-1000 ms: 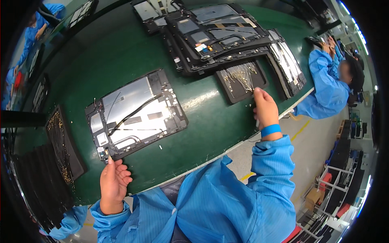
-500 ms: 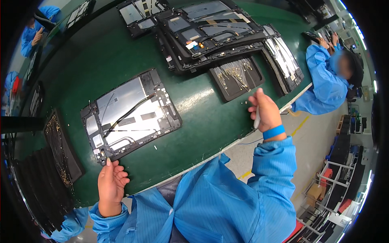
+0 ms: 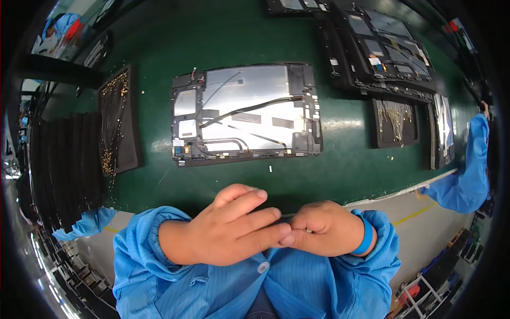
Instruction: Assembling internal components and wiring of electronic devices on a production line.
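Observation:
My left hand (image 3: 234,226) and my right hand (image 3: 324,228) meet in front of my body, above the table's near edge. The left fingers point right, several of them parted, and the index fingertip touches the right thumb. My right fingers are curled in, thumb against the index finger. Whatever is pinched between the hands is hidden. Beyond them, an opened flat electronic device (image 3: 249,127) lies on the green table (image 3: 223,186), with silver plates, black cables and small connectors showing. Neither hand touches it. A small white strip (image 3: 270,168) lies just in front of it.
On the left are a black foam tray (image 3: 126,151) of thin cables with gold ends and a row of black foam slabs (image 3: 66,165). Further right, stacked opened devices (image 3: 390,50) stand behind another black tray (image 3: 382,139) of thin cables. A co-worker's blue sleeve (image 3: 473,170) shows far right.
My left hand has left the device's near-left corner, and my right hand has come back from beside the right cable tray. Both now meet. The white stick in my right hand is out of sight.

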The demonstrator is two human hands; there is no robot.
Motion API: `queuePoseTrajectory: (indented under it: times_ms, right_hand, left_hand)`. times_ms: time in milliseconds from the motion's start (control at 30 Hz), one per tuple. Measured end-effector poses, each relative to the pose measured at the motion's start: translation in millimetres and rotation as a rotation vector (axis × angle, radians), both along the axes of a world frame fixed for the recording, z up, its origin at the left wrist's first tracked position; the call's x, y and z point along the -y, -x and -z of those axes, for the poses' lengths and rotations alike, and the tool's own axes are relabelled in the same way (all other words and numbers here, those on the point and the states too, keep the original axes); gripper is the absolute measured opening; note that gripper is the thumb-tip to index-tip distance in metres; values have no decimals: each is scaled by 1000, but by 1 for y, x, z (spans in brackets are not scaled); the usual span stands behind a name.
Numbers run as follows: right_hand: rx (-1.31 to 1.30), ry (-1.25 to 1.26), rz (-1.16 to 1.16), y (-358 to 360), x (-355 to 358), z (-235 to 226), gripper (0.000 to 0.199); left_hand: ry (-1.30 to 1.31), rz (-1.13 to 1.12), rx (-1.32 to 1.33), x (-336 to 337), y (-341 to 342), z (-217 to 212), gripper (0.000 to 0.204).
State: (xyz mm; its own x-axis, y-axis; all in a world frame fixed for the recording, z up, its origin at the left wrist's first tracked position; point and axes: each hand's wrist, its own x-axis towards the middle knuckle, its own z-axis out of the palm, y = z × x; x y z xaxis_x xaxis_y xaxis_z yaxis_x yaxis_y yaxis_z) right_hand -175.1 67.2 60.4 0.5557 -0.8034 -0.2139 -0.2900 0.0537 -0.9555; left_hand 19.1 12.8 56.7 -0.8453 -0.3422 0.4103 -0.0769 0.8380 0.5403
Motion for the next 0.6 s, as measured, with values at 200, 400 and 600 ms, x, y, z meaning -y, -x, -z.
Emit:
queuePoseTrajectory:
  times_ms: [200,400,600]
  right_hand:
    - [322,-343,425,-17,-4,24,30]
    - [667,-416,1211,-25,28,30,29]
    - [525,-54,1305,-30,39,43,38]
  left_hand:
    - [-62,-137,-68,4,0,21,30]
    - [88,-400,96,32,16,49,23]
    - [47,-382,179,37,20,50,20]
